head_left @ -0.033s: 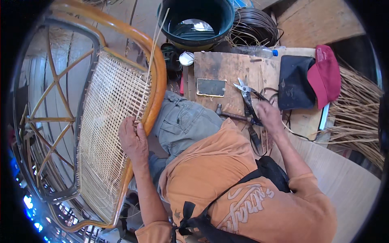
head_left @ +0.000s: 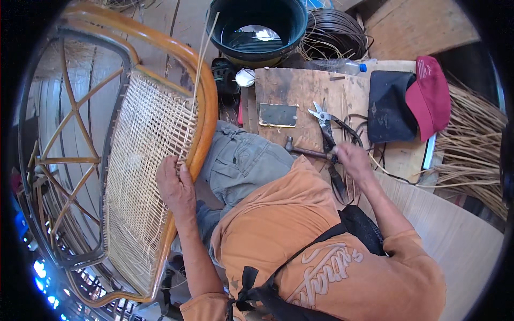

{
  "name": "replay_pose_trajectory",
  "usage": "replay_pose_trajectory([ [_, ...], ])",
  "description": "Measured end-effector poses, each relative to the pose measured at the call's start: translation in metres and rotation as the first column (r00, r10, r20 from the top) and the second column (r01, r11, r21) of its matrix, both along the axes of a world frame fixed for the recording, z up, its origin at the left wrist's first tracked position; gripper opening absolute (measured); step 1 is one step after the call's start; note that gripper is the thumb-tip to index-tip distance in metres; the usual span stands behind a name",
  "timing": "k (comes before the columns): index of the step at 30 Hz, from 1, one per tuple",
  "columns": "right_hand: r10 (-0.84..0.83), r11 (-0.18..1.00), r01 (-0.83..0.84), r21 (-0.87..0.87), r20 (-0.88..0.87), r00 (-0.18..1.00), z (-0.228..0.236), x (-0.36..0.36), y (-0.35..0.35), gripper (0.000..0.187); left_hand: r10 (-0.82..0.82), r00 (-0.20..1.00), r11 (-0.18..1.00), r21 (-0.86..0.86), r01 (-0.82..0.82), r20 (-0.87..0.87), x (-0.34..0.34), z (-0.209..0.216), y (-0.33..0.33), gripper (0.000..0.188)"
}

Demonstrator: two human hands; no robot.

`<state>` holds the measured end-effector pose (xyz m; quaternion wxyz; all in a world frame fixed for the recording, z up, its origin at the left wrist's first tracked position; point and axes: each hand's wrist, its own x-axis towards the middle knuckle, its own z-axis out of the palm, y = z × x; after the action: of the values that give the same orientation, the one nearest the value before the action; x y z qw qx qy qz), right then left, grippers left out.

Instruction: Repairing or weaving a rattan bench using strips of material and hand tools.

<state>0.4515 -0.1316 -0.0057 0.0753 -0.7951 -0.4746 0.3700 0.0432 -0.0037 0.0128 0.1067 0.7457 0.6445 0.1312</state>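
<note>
To my left stands a chair with a glossy bent-rattan frame point(head_left: 206, 117) and a panel of woven cane point(head_left: 142, 139). My left hand point(head_left: 176, 184) is closed on the panel's inner edge, its fingers over the weave and its thumb beside the frame. Two long loose strands point(head_left: 202, 53) rise from the panel's upper edge. On the wooden board at the right lies a hammer point(head_left: 310, 151). My right hand point(head_left: 354, 162) is curled around the end of its handle; the fingertips are partly hidden. Just above lie open cutting snips point(head_left: 324, 120) with dark handles.
A dark bucket of water point(head_left: 257, 45) stands at the top beside a coil of dark strand point(head_left: 334, 35). The wooden board point(head_left: 316, 88) bears a flat dark block point(head_left: 278, 115). Further right are a black pouch point(head_left: 391, 107), a red cap point(head_left: 428, 101) and a bundle of cane point(head_left: 474, 144).
My right hand has moved slightly left and down, from beside the snips' handles onto the end of the hammer handle. My left hand stays on the cane panel.
</note>
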Motion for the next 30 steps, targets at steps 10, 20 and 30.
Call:
replay_pose_trajectory([
  [10,0.191,0.931,-0.178,-0.319,0.010,0.981,-0.016,-0.034,-0.078,0.023,0.022,0.999,0.996,0.083,-0.024,0.024,0.003,0.001,-0.003,0.024],
  [20,0.180,0.873,-0.160,-0.460,0.000,0.984,-0.016,-0.052,-0.071,0.034,0.072,0.996,0.992,0.097,-0.077,0.057,-0.006,0.004,-0.015,0.023],
  [30,0.001,0.989,0.027,-0.145,0.191,0.982,-0.035,-0.052,-0.110,0.032,0.044,0.997,0.998,0.036,-0.046,0.056,0.002,0.015,-0.005,0.021],
])
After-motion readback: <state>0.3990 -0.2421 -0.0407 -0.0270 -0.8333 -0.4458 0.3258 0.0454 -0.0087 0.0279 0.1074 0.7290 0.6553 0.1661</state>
